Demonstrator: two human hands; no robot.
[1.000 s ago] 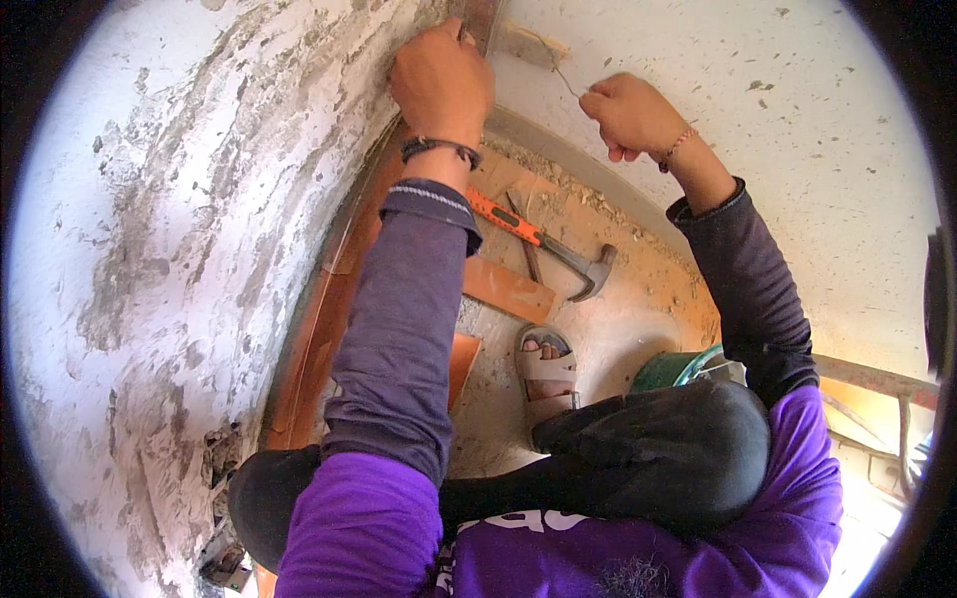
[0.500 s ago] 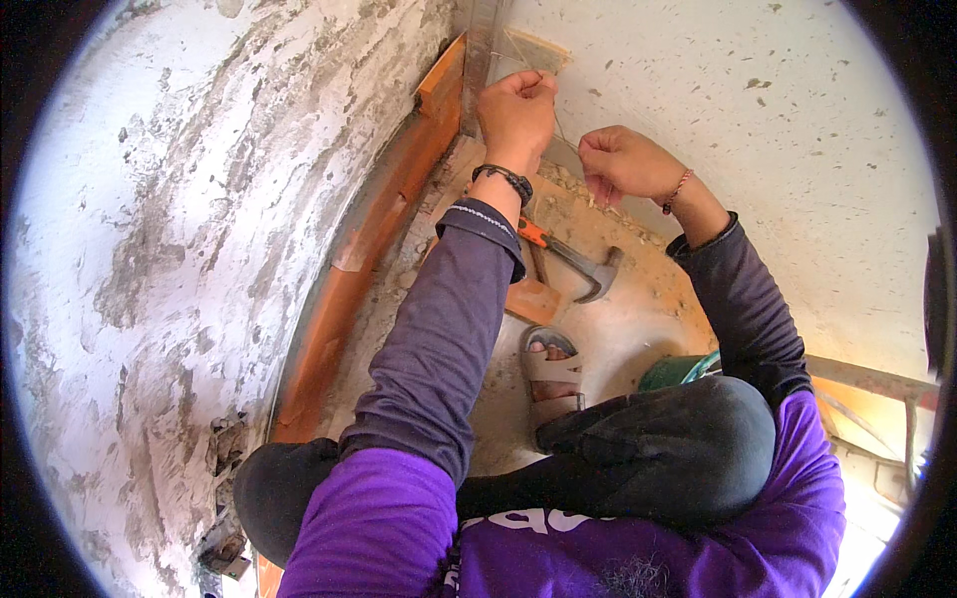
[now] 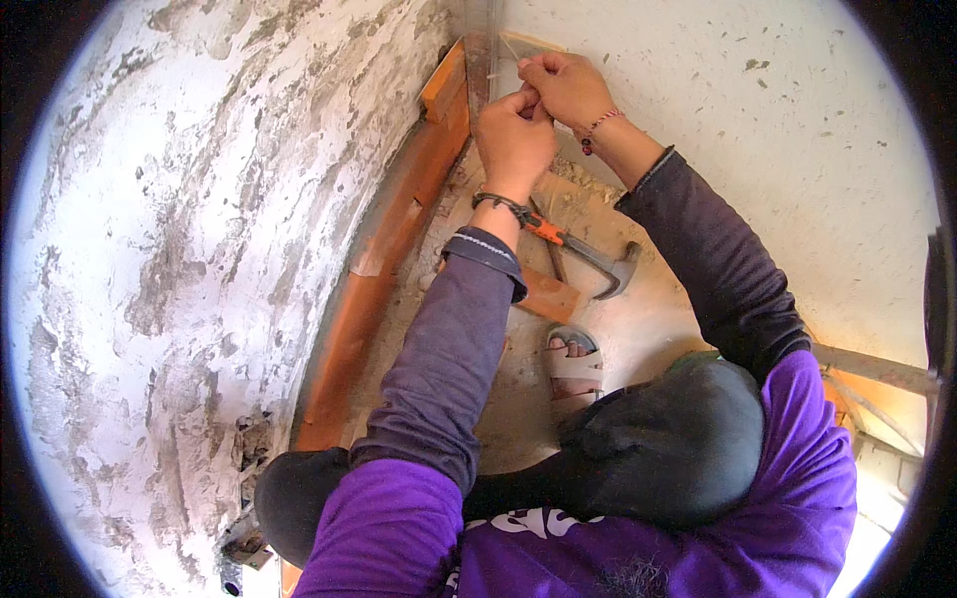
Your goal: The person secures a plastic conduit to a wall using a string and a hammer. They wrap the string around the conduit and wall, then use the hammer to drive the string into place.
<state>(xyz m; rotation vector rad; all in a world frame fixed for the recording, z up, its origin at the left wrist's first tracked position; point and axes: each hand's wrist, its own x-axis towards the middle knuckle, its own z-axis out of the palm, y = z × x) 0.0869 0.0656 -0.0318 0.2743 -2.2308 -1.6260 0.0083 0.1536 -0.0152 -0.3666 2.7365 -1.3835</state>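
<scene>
My left hand (image 3: 516, 140) and my right hand (image 3: 565, 90) meet near the top of the corner, fingertips pinched together on a thin wire or string, mostly hidden by the fingers. Right beside them stands a narrow vertical strip (image 3: 481, 45) at the junction of the two walls. A claw hammer (image 3: 588, 254) with an orange and black handle lies on the floor below my hands, across a thin dark bar (image 3: 556, 262). A short orange-brown board (image 3: 548, 299) lies beneath these, partly hidden by my left arm.
A blotchy plastered wall (image 3: 179, 249) rises at left, with long orange boards (image 3: 329, 384) along its foot. A pale speckled wall (image 3: 788, 130) is at right. My sandalled foot (image 3: 573, 354) rests below the hammer. A metal frame (image 3: 867, 369) stands at right.
My right hand has moved up and left to meet my left hand, which moved down and right from the top of the corner over the last second.
</scene>
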